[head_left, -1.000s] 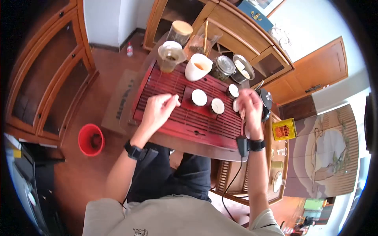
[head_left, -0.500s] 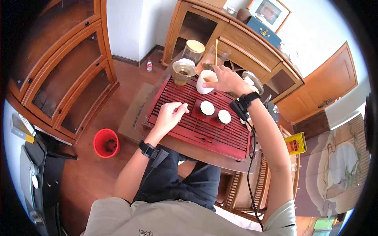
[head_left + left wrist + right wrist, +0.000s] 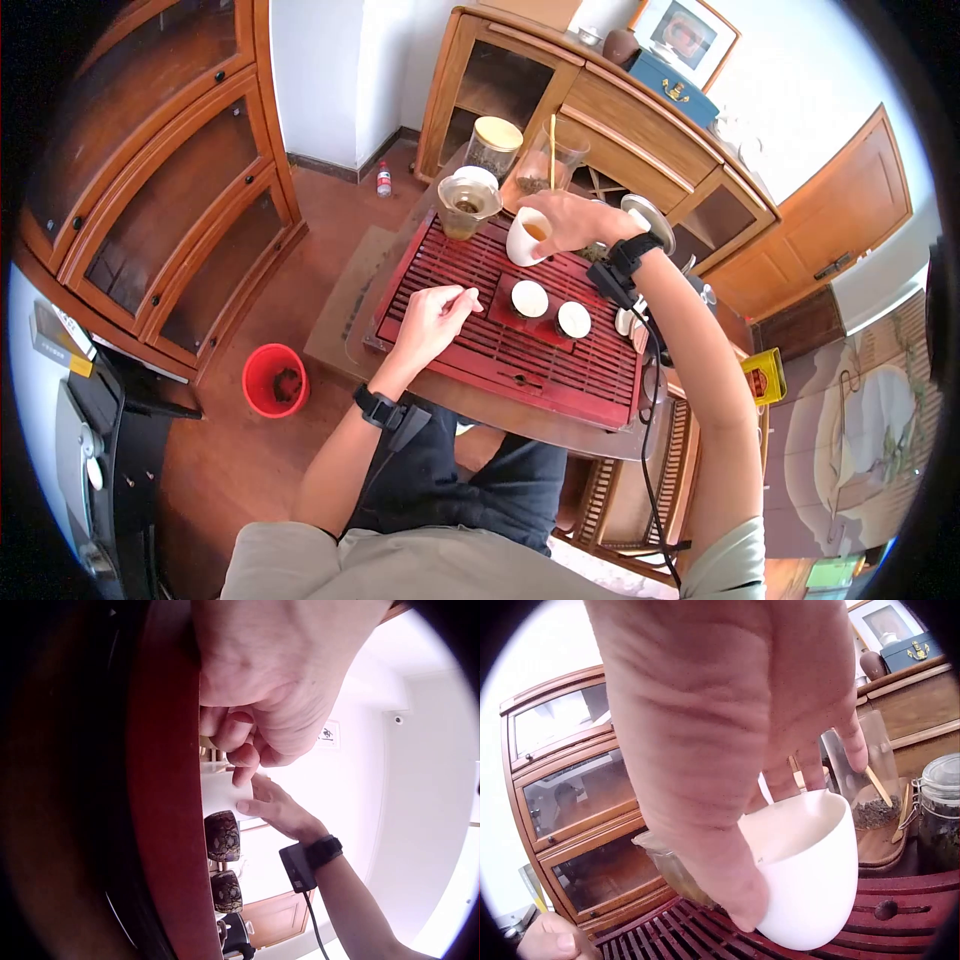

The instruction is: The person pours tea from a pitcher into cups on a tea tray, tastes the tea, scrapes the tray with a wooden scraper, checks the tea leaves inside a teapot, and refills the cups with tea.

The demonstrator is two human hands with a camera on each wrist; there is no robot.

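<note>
My left grip (image 3: pixel 435 325), fingers curled in together, is over the slatted red tray (image 3: pixel 470 374). Right of the glass vessel (image 3: pixel 466 208), my right grip (image 3: pixel 572 220) is clamped round the white pitcher (image 3: pixel 519 243), beyond two cups (image 3: pixel 529 299).

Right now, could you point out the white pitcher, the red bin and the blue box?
White pitcher (image 3: pixel 817 896): right wrist view, outer wall.
Red bin (image 3: pixel 257 378): head view, inner wall.
Blue box (image 3: pixel 654 78): head view, front face.

The right of the hands (image 3: pixel 575 221) has come across the tray (image 3: pixel 500 386) to the white pitcher (image 3: pixel 519 246)
</note>
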